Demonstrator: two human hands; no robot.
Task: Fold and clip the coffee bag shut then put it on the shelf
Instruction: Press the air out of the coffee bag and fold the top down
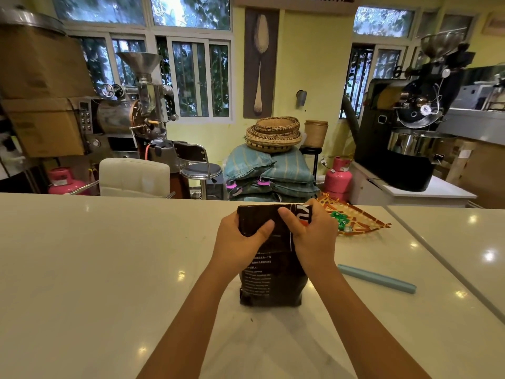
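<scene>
Two bare forearms, reaching forward from the bottom edge and converging toward the middle. Left hand [240, 236] curled around the left side of the coffee bag [273, 274] near its top, thumb laid across the near face and pointing right, fingers wrapped out of sight behind. Right hand [311, 231] gripping the upper right part, thumb pressed on the near face pointing up and left, fingers hooked over the folded top edge. Both wrists roughly straight, knuckles turned outward, thumbs close together but not touching. Both hands closed firmly on the bag.
</scene>
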